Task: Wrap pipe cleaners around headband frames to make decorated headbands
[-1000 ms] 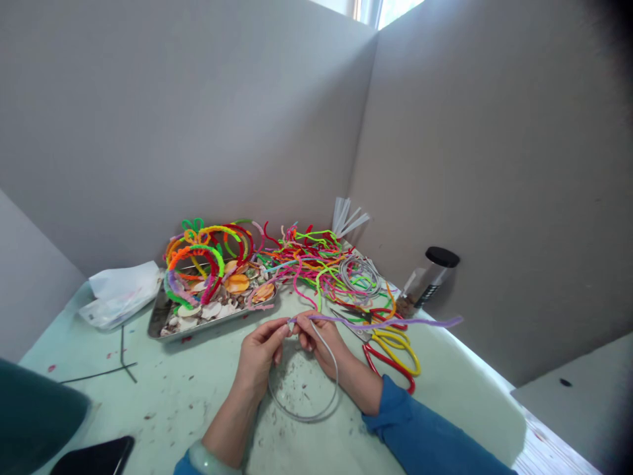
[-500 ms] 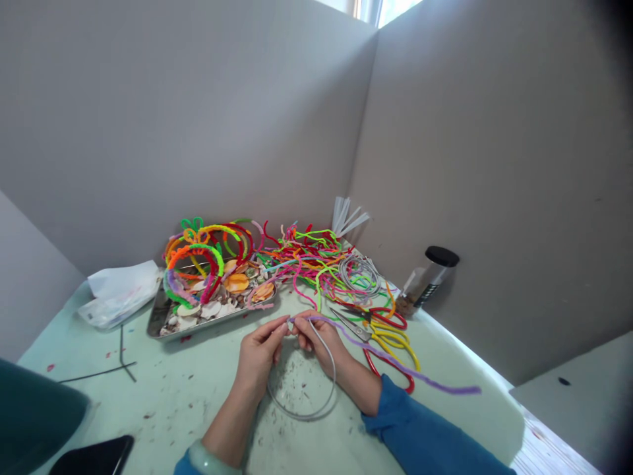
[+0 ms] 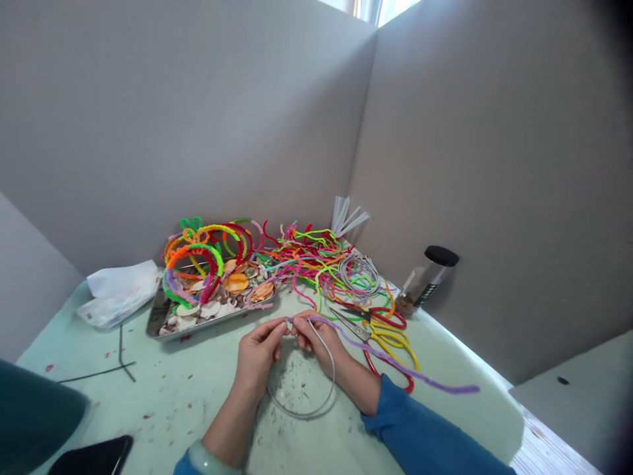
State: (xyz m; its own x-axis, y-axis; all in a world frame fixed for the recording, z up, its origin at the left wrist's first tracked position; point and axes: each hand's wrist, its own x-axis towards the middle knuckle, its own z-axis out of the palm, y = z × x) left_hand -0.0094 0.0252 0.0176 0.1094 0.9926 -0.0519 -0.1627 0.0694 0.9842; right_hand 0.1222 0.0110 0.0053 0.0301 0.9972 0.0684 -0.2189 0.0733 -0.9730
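A grey wire hoop (image 3: 302, 416) hangs between my hands, its ends running up into my fingers. My left hand (image 3: 260, 346) pinches the hoop's upper left part, where a bit of purple shows at the fingertips. On the other side my right hand (image 3: 314, 340) is closed on the purple pipe cleaner (image 3: 390, 358) where it meets the wire. The pipe cleaner's long free end trails right, over my right wrist. The exact contact under the fingers is hidden. Close by on the right lie red-handled scissors (image 3: 390, 318) and yellow-handled scissors (image 3: 395, 338).
A metal tray (image 3: 212, 324) holds shells and colourful pipe-cleaner headbands (image 3: 195, 254). Behind my hands is a heap of pipe cleaners (image 3: 311, 254) with coiled grey wire (image 3: 359, 274). A black-lidded jar (image 3: 429, 280) leans right. A phone (image 3: 93, 456) lies at front left.
Almost nothing differs. My left fingertips have shifted very slightly left, leaving a little more purple showing between the hands.
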